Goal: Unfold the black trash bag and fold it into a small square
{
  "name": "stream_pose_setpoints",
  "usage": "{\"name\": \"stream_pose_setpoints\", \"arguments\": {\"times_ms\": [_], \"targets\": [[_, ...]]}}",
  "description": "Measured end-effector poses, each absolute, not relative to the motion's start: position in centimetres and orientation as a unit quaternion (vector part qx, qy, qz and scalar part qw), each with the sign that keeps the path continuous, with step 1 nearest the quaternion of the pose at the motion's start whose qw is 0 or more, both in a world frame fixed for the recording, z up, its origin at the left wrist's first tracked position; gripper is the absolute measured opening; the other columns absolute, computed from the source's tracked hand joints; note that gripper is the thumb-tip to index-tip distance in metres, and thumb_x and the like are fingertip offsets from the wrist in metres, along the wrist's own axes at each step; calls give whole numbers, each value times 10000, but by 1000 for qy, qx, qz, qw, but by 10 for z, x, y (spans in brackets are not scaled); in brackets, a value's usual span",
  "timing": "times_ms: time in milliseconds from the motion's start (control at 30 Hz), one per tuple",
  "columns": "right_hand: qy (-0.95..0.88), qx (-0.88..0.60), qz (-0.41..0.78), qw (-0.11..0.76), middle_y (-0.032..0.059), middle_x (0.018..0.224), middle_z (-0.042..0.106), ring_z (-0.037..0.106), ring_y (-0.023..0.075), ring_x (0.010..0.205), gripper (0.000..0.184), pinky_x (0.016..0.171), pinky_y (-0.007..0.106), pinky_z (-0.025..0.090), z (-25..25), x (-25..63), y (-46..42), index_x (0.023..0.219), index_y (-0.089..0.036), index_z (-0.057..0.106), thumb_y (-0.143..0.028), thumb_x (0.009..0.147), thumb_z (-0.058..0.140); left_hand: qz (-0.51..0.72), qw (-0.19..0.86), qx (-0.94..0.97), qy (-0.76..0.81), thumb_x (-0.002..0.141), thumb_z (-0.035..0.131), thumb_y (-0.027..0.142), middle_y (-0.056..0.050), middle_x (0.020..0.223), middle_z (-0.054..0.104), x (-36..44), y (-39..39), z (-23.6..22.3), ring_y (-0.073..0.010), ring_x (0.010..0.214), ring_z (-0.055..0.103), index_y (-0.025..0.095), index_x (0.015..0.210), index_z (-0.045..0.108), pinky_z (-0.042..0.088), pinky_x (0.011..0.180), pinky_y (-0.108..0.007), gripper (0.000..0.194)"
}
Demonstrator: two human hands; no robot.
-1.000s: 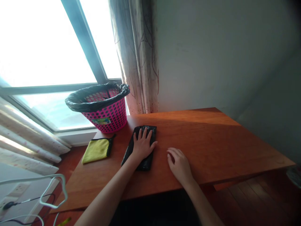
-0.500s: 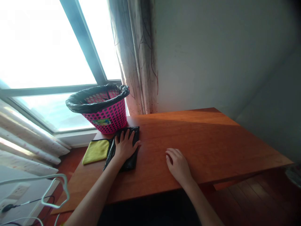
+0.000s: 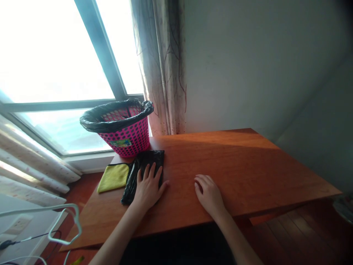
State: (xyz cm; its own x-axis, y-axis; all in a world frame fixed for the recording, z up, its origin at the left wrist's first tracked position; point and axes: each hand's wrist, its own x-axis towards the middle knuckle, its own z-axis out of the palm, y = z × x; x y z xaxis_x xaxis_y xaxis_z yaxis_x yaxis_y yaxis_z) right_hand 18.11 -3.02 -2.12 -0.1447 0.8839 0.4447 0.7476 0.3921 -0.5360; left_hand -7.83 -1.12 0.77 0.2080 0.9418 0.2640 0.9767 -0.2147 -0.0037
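My left hand (image 3: 148,188) lies flat with fingers spread on the near end of a folded black plastic bag (image 3: 147,160) on the wooden table (image 3: 248,165). The bag reaches back to the foot of a pink perforated basket (image 3: 125,136) lined with a black bag. A yellow cloth (image 3: 113,177) lies just left of the folded bag, touching its edge. My right hand (image 3: 210,195) rests palm down on the bare wood to the right, fingers loosely curled, holding nothing.
A window and a patterned curtain (image 3: 162,66) stand behind the basket. The table's left edge runs past the yellow cloth. White wire frame and cables (image 3: 63,224) sit on the floor at lower left. A plain wall stands behind the table.
My left hand slid the black bag left, up against the basket and the yellow cloth, then drew back toward me onto the bag's near end. My right hand stayed put.
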Motion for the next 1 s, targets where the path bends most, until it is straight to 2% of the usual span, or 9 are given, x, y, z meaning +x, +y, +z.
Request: {"name": "stream_pose_setpoints", "arguments": {"times_ms": [100,200,300,367,433,500,567,633,1000], "targets": [[-738,-536,126,390,112,1151,688,611,269,1102,276,993,477,494,-22,179,-28,1091,-185,692,-229,931,472,-153,86,-782,-598,919,513,451,-190,1541,380,-66,-12,16,-398,1435,287,182,1408,510,152,1145,-625,558],[-697,-525,224,433,114,1156,699,640,260,1083,295,976,461,508,-19,171,-16,1120,-192,683,-325,938,493,-225,-1,-805,-549,916,520,341,-159,1457,491,-41,-7,26,-347,1374,393,198,1322,570,267,1126,-542,434],[-634,-484,360,483,107,1160,702,654,243,1073,357,957,414,516,-13,156,7,1138,-194,668,-434,924,512,-306,-220,-786,-490,876,521,226,-114,1040,700,-7,5,26,-274,1008,633,184,992,694,458,929,-414,212],[-588,-435,442,520,98,1108,717,655,236,1059,364,960,393,504,-8,147,24,1055,-184,690,-464,916,503,-352,-328,-742,-467,833,537,184,-79,790,688,15,17,18,-231,791,650,161,796,681,493,786,-351,150],[-542,-391,522,529,89,980,732,672,223,940,382,861,360,533,-4,142,39,951,-171,708,-478,909,485,-384,-361,-713,-462,843,482,163,-57,738,666,34,28,9,-198,720,637,152,793,661,498,681,-297,186],[-514,-378,582,505,64,797,707,640,182,697,392,629,290,524,-4,140,47,900,-162,710,-493,885,501,-410,-385,-687,-460,840,422,134,-35,682,629,45,36,1,-167,635,611,143,796,636,486,584,-256,218],[-507,-390,598,482,27,674,646,519,131,519,373,456,233,405,-5,141,49,872,-162,698,-501,851,542,-433,-407,-665,-452,824,411,122,-26,676,611,49,38,-4,-149,595,591,139,801,616,477,532,-235,207],[-510,-399,586,488,16,676,625,482,116,514,352,435,217,355,-8,141,46,833,-169,678,-502,833,565,-451,-422,-654,-437,820,431,133,-41,758,636,47,36,-8,-150,637,604,141,829,617,484,531,-231,186],[-543,-396,543,504,28,764,652,594,168,726,356,662,265,470,-11,139,41,809,-172,671,-498,863,541,-475,-426,-662,-394,880,471,197,-81,906,658,37,27,-9,-195,820,623,145,866,629,515,673,-287,167]]}}
